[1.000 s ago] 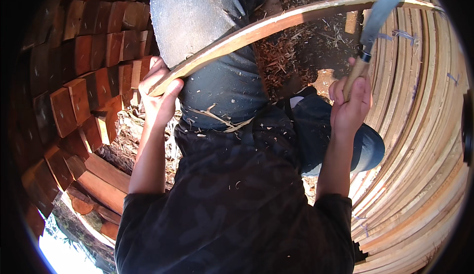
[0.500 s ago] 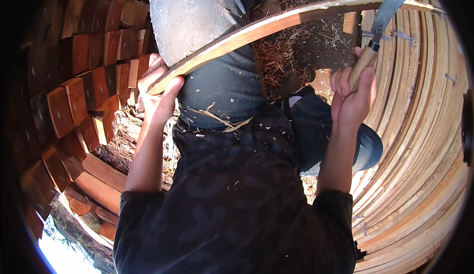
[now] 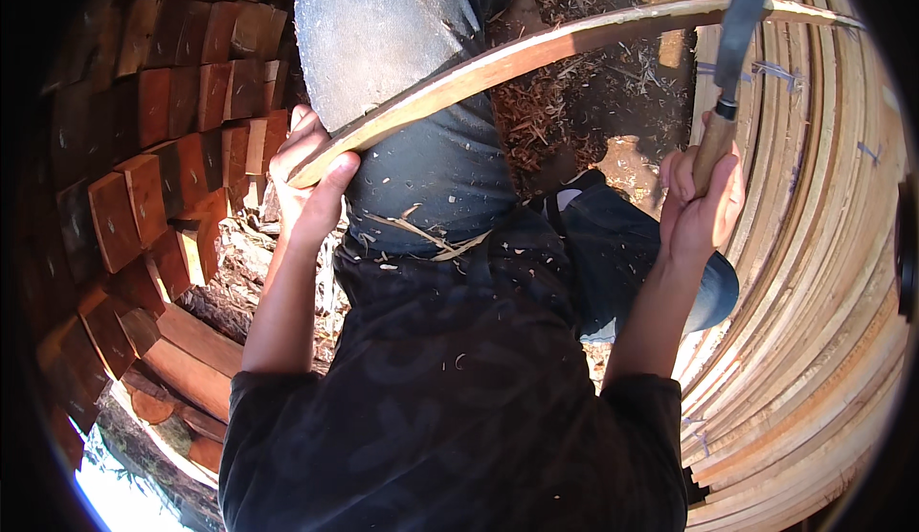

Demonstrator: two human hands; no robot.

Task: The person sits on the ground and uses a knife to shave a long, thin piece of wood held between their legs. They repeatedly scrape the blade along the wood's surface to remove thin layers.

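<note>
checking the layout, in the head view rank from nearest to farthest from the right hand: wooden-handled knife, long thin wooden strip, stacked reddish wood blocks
1. Wooden-handled knife, held in the right hand.
2. Long thin wooden strip, above and leftward, across the knee.
3. Stacked reddish wood blocks, far left.

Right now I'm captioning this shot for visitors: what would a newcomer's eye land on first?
First, the long wooden strip arching across the top, its near end gripped by the left hand. Next, the knife raised at upper right in the right hand, beside stacked pale slats.
</note>
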